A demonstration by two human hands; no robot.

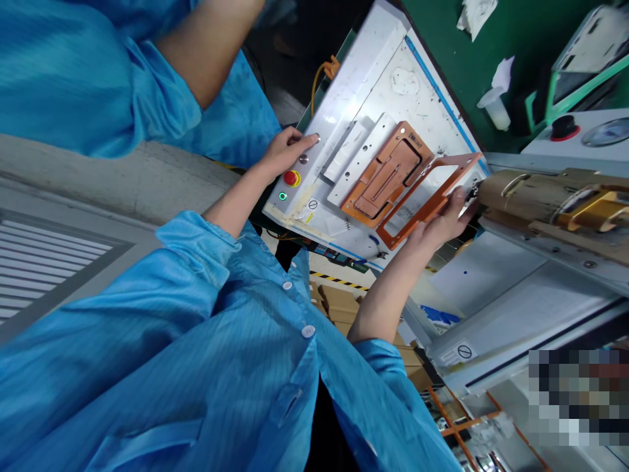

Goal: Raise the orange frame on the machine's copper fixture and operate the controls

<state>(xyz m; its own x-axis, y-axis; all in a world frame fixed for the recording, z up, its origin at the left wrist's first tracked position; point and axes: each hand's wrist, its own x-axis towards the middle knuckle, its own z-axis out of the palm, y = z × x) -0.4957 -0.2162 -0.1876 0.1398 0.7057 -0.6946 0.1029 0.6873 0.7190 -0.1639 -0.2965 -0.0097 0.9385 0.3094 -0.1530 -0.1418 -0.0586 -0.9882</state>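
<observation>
My left hand (286, 152) is at the control strip of the white machine base (339, 92), with one digit stretched onto a small round button and the other visible fingers curled in. Beside it are a metal button (303, 159), a red emergency stop button (291, 178) and a green-lit button (282, 196). My right hand (445, 223) grips the outer edge of a copper-coloured hinged frame (410, 231), raised at an angle. Its fingers are partly hidden. Next to the frame lies the matching copper-coloured fixture plate (383, 180) with a phone-shaped recess, on a silver metal plate (361, 157).
A machine head with a tan cylinder (511, 190) stands close to my right hand. Another person's arm (206, 49) in a blue sleeve reaches in at upper left. Beyond the base, a green work surface (437, 33) holds a small white bottle (495, 110). Cardboard boxes (339, 305) lie below.
</observation>
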